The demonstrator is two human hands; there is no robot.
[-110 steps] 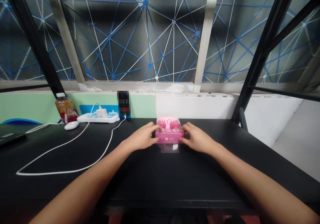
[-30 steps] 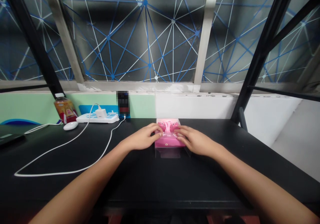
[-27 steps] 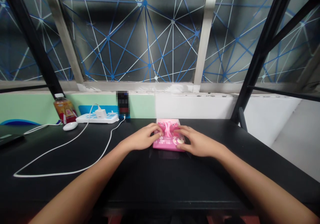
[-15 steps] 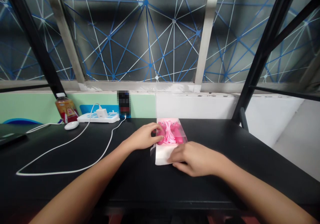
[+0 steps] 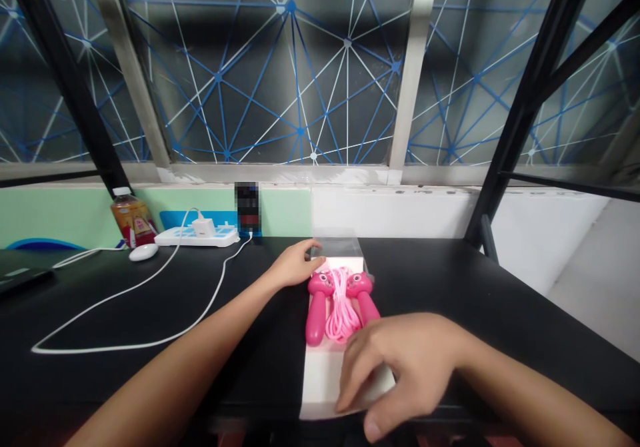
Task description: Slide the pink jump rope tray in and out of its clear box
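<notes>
A white tray point(image 5: 320, 387) lies on the table, pulled toward me, carrying a pink jump rope. The rope's coiled cord point(image 5: 341, 310) sits between two pink animal-headed handles point(image 5: 316, 310) point(image 5: 364, 297). My right hand point(image 5: 400, 374) curls over the tray's near right part, with fingers on its near edge. A clear plastic cover point(image 5: 336, 247) stands empty at the far end, and my left hand point(image 5: 295, 265) holds its left side. The tray's near corner is partly hidden by my right hand.
The black table point(image 5: 450, 280) runs left and right of the tray. At the back left stand a juice bottle point(image 5: 133, 220), a white power strip point(image 5: 197, 237) with a charger, and a white mouse point(image 5: 143, 252). A white cable point(image 5: 125, 346) loops across the table.
The closed pink box has come apart. My right hand has drawn the white tray with the jump rope toward me, out of the clear cover, which stays at the far end by my left hand.
</notes>
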